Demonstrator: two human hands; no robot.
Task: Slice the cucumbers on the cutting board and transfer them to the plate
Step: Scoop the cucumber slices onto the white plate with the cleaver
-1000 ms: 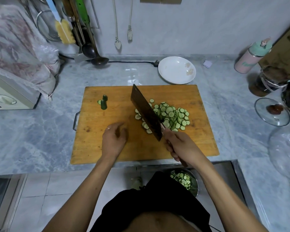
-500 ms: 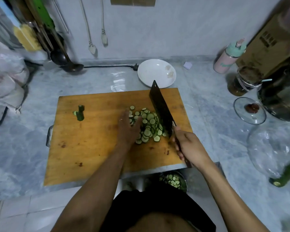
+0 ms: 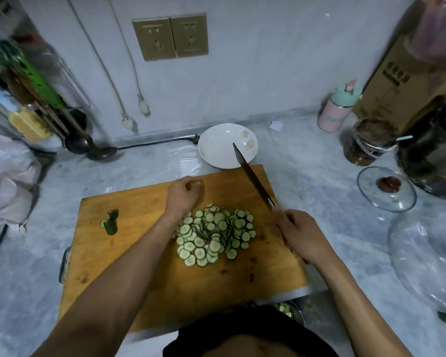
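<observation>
Where slices (image 3: 214, 238) heap: one plate (image 3: 216, 153).

Dark print on cardboard box (image 3: 407, 81), too blurred to read

Wooden cutting board (image 3: 144, 266) on grey marble table (image 3: 319, 191). Heap of cucumber slices (image 3: 214, 235) mid-board. Left hand (image 3: 183, 195) curled, resting beyond the heap. Right hand (image 3: 300, 234) grips cleaver (image 3: 252, 176), blade tip over white plate (image 3: 220, 148). Cucumber end piece (image 3: 111, 222) at board's left.
</observation>
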